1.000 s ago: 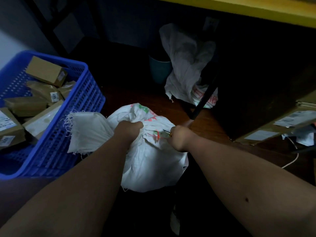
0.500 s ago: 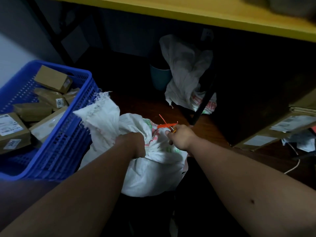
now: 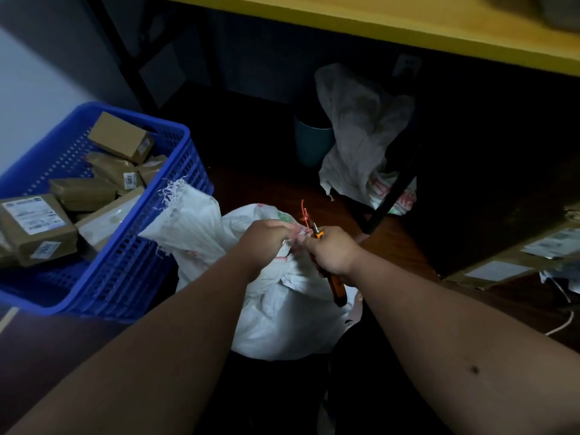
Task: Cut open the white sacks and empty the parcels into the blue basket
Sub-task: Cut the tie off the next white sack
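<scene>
A full white sack [image 3: 282,312] stands on the floor in front of me, its frayed top flap [image 3: 185,215] leaning against the blue basket [image 3: 131,271]. My left hand [image 3: 266,243] grips the bunched neck of the sack. My right hand [image 3: 332,252] holds orange-handled cutters [image 3: 335,284], their tip at a red tie [image 3: 306,215] on the sack's neck. The basket at the left holds several brown parcels [image 3: 37,227] with white labels.
An empty crumpled white sack [image 3: 361,133] hangs over a dark bin [image 3: 310,142] under the yellow table edge [image 3: 408,23]. A black table leg [image 3: 392,196] slants down beside it. Labelled cardboard boxes [image 3: 518,255] lie at the right, with a white cord [image 3: 561,324].
The sack's top flap has swung up against the basket. The red tie has come into view and my right hand has brought the cutters to it.
</scene>
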